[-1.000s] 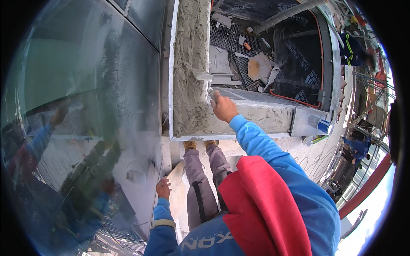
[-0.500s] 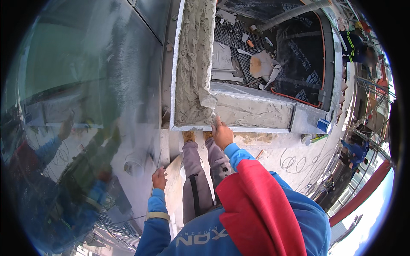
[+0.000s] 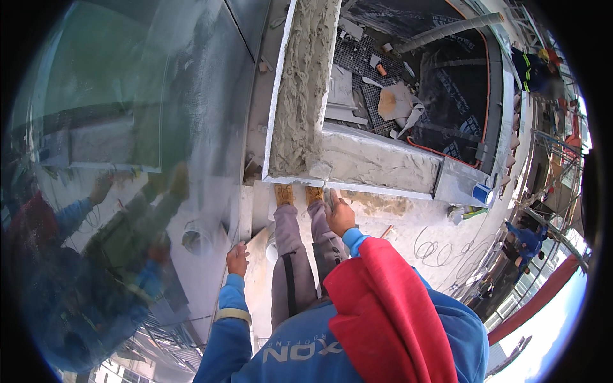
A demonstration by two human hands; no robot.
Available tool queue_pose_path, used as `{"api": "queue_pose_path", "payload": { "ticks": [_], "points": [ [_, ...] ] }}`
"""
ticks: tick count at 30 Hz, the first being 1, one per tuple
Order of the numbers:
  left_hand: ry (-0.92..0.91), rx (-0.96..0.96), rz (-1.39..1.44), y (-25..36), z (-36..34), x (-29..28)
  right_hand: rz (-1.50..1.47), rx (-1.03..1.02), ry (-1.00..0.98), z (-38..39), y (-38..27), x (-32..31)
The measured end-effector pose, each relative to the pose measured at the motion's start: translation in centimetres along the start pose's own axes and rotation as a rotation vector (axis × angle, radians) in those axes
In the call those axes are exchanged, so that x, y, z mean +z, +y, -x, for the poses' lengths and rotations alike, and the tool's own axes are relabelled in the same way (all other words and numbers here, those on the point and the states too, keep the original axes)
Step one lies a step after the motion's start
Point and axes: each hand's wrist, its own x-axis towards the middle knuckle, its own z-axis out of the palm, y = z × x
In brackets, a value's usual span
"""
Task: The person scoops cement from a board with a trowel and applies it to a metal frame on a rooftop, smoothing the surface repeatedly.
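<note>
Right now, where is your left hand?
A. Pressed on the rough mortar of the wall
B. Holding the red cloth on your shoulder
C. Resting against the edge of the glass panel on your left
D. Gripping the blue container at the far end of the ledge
C. The left hand sits against the edge of the glass panel, while the right hand reaches toward the mortared wall ahead.

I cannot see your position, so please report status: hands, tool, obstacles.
Left hand braced on glass panel. Right hand grips a trowel, blade near the rough mortar ledge. Nothing between them.
</note>
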Motion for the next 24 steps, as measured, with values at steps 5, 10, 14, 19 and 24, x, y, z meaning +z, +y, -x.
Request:
{"api": "queue_pose_path", "payload": {
  "ticks": [5, 10, 14, 19, 24],
  "points": [
    [0.005, 0.010, 0.016, -0.1, -0.1, 0.0, -0.252, 0.026, 0.048, 0.5, -0.7, -0.8],
    [-0.023, 0.021, -0.012, -0.4, -0.1, -0.6, -0.477, 0.024, 0.080, -0.2, -2.2, 1.1],
    [-0.010, 0.018, -0.039, -0.6, -0.1, -1.0, -0.319, 0.072, -0.023, 0.5, -2.5, 2.5],
    [-0.002, 0.079, -0.067, -0.8, -0.9, -1.5, -0.064, -0.090, 0.013, 1.5, -2.2, 1.9],
    [-0.008, 0.083, -0.112, 0.1, -1.7, -1.6, 0.111, -0.166, -0.229, -0.3, -2.6, 1.1]
  ]
}}
